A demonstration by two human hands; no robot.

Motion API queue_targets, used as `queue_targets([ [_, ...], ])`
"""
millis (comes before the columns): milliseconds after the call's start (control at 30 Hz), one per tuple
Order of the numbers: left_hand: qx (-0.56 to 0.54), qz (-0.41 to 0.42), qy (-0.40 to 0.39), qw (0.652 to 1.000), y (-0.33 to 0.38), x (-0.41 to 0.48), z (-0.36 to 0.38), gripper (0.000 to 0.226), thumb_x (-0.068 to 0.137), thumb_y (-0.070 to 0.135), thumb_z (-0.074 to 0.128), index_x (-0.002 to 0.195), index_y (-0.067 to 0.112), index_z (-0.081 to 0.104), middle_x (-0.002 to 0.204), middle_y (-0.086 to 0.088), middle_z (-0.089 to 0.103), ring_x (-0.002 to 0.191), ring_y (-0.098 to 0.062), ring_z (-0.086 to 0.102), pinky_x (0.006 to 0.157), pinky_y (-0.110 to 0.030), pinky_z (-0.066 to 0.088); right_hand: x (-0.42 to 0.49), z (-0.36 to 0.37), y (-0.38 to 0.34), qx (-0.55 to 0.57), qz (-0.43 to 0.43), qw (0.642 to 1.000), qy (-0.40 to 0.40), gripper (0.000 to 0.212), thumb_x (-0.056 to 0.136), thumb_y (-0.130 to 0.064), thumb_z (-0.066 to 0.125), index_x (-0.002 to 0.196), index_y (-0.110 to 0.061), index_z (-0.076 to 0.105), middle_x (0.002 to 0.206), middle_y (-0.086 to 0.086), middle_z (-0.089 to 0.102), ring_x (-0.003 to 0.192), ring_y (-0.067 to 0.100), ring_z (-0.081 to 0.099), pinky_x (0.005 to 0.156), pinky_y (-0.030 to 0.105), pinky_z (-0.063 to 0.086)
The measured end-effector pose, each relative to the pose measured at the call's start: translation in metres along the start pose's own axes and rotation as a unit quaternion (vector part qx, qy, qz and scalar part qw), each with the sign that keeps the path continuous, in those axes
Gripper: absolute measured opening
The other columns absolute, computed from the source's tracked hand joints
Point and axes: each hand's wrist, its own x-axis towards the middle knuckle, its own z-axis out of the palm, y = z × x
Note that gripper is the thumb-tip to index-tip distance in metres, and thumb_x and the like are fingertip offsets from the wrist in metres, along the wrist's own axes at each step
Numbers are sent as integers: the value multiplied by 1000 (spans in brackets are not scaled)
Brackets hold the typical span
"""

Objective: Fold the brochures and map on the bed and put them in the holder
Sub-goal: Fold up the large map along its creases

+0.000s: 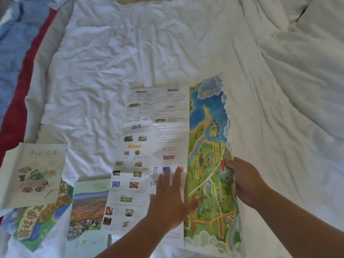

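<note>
A large map [208, 146] lies on the white bed, partly folded: its colourful illustrated panel lies at the right, and its white printed side with text and food photos lies to the left. My left hand [171, 198] lies flat with straight fingers on the white printed side beside the fold line. My right hand [243, 179] grips the map's right edge, thumb on top. At the lower left lie three brochures: a pale one with food drawings [31, 175], a green and orange one [37, 226] under it, and one with a landscape photo [87, 211]. No holder is in view.
The rumpled white duvet [130, 53] covers the bed, bunched into thick folds at the right [297, 71]. A red and blue cloth [16, 71] runs along the left edge. A tan woven object [143, 0] shows at the top edge.
</note>
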Motion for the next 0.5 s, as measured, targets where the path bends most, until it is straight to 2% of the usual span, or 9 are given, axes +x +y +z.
queue_targets([
  [67,6,-6,-19,1000,-2,1,10,102,76,83,45,149,45,-15,161,6,-21,148,-20,-18,115,-59,19,1,-3,1,-54,4,999,2,19,96,-16,58,81,-7,66,67,11,64,58,22,62,55,34,54],
  [100,11,-13,-31,999,-4,3,15,99,78,81,44,150,44,-13,161,5,-21,148,-21,-17,116,-59,19,2,-6,2,-73,9,997,5,17,96,-16,59,83,-7,67,68,9,62,59,21,61,55,32,52],
  [200,40,-27,-54,997,-13,7,24,92,82,79,40,152,41,-6,162,5,-18,149,-22,-16,115,-59,21,10,-16,9,-96,29,995,16,9,94,-12,60,93,-4,64,86,16,61,76,29,60,67,35,54],
  [300,91,-31,-53,994,-25,11,30,83,87,73,39,152,41,-1,162,3,-18,149,-24,-15,115,-60,21,14,-18,16,-121,47,991,7,9,92,-13,64,93,-4,62,87,16,55,77,29,55,67,35,52],
  [400,157,-12,-49,986,-37,15,34,75,93,65,37,151,43,-5,161,1,-21,148,-27,-18,117,-58,12,12,-12,21,-200,35,979,0,18,90,-17,68,82,-7,56,72,10,44,65,23,45,62,33,46],
  [500,189,5,-52,981,-40,19,39,69,96,57,37,149,47,-5,160,3,-24,148,-27,-20,117,-58,8,5,0,23,-281,-38,959,4,15,91,-19,63,80,-10,59,53,-3,44,47,14,41,52,26,38],
])
